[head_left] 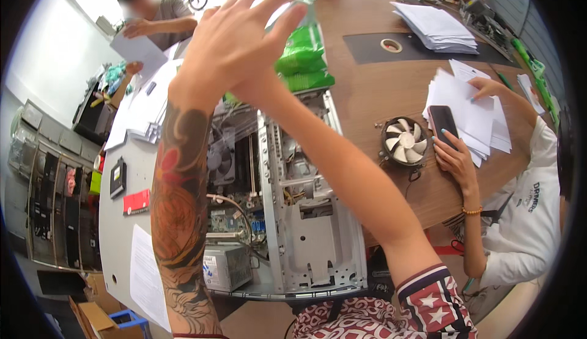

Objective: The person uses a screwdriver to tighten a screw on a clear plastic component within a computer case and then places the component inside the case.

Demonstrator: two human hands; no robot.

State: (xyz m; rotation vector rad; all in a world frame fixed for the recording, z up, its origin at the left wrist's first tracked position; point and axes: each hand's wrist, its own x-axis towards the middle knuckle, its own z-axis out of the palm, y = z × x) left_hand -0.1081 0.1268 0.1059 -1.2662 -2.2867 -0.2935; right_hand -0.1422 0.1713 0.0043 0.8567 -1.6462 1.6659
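Observation:
My left hand (223,48), at the end of a tattooed forearm, is raised over the far end of an opened computer case (318,241). Its fingers are spread and its back faces me. My right hand (260,85) crosses behind it; only the wrist side shows, and the fingers are hidden. Just beyond both hands lies a green plastic packet (306,57) with a pale top, partly covered by my left hand; whether either hand touches it I cannot tell. Inside the case are a circuit board (229,223), a fan (220,161) and a metal power supply (226,268).
A round cooling fan (405,142) sits on the table right of the case. At the right, a co-worker holds a phone (443,125) and papers (458,103). A paper stack (434,27) and tape roll (391,46) lie farther back. Left are a red box (136,202) and another person.

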